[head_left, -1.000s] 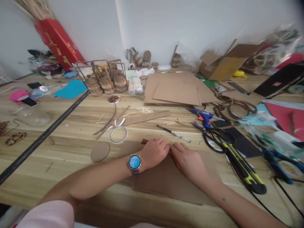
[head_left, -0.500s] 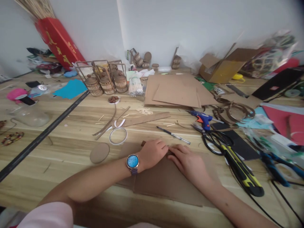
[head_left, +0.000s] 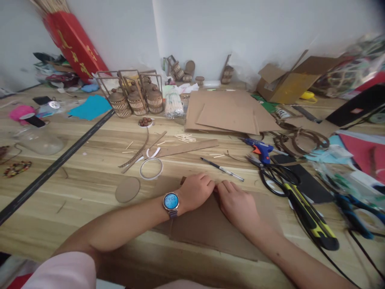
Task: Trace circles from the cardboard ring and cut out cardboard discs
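A sheet of brown cardboard (head_left: 210, 233) lies flat on the wooden table in front of me. Over its far edge my left hand (head_left: 197, 192), with a watch on the wrist, is closed on a narrow brown strip (head_left: 183, 180); only a short end of it sticks out past the knuckles. My right hand (head_left: 237, 202) meets it fingertip to fingertip, its fingers curled together at the same strip. Most of the strip is hidden under the hands. A cardboard disc (head_left: 128, 190) lies left of them, and a pen (head_left: 222, 169) just beyond.
To the right lie scissors (head_left: 275, 176), a blue glue gun (head_left: 259, 149) and a yellow-black utility knife (head_left: 313, 218). Beyond are a tape ring (head_left: 151, 168), small sticks (head_left: 185, 138), stacked cardboard (head_left: 225, 112), small lidded baskets (head_left: 138, 102) and an open box (head_left: 288, 82).
My right hand's fingers have curled in more and drawn closer to my left hand. My left hand stays on the strip. The whole view has shifted slightly.
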The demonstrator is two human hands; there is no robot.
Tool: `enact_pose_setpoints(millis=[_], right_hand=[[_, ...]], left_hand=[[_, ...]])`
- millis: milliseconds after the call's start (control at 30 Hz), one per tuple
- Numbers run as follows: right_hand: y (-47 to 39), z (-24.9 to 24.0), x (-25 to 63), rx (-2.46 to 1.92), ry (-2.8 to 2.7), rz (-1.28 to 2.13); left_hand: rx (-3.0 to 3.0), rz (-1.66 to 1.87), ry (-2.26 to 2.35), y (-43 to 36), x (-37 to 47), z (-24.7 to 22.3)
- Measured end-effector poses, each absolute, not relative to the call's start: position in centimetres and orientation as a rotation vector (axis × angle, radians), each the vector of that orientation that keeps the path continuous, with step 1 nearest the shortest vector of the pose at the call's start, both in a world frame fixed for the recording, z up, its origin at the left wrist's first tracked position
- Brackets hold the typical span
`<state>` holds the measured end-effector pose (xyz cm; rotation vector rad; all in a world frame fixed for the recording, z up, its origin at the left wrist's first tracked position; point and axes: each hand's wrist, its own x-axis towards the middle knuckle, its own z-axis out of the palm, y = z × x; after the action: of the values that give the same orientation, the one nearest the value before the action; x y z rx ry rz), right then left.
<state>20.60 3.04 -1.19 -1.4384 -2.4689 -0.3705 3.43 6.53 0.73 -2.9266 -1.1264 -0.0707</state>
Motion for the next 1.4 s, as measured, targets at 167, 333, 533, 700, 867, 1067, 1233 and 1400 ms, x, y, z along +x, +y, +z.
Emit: enact_pose_setpoints(millis=[167, 333, 533, 700, 867, 1067, 1233, 1400], right_hand=[[4.1, -1.1, 20.9, -1.516, -2.428, -0.290], [4.6, -0.8, 21.3, -1.515, -2.435, -0.212], [2.9, -0.8, 22.7, -1.473, -2.423, -0.170], [2.1, -1.0, 23.0, -1.503, -2.434, -0.241], [3.0, -1.3, 22.4, -1.541, -2.419, -0.343], [4.2, -1.3, 23.0, -1.496, -2.373, -0.341], [2.5, -1.4, 23.7, -1.401, -2.380, -0.290], [2.1, -1.5, 22.6, -1.479, -2.349, -0.386]], left_hand=[[-2.910, -0.112, -1.243, 6.9, 3.9, 1.1], [-2.922, -0.124, -1.267, 7.4, 3.9, 2.1], [-2.893, -0.134, -1.258, 6.8, 3.6, 1.6], [-2.901, -0.144, -1.153, 6.6, 4.2, 1.3], [-2.944, -0.145, -1.031, 6.7, 5.3, 1.3], [-2.924, -0.162, -1.093, 6.5, 5.5, 1.0], [-2.955, -0.161, -1.109, 6.5, 5.4, 1.0], [-2.979, -0.130, -1.140, 6.6, 5.6, 1.0]])
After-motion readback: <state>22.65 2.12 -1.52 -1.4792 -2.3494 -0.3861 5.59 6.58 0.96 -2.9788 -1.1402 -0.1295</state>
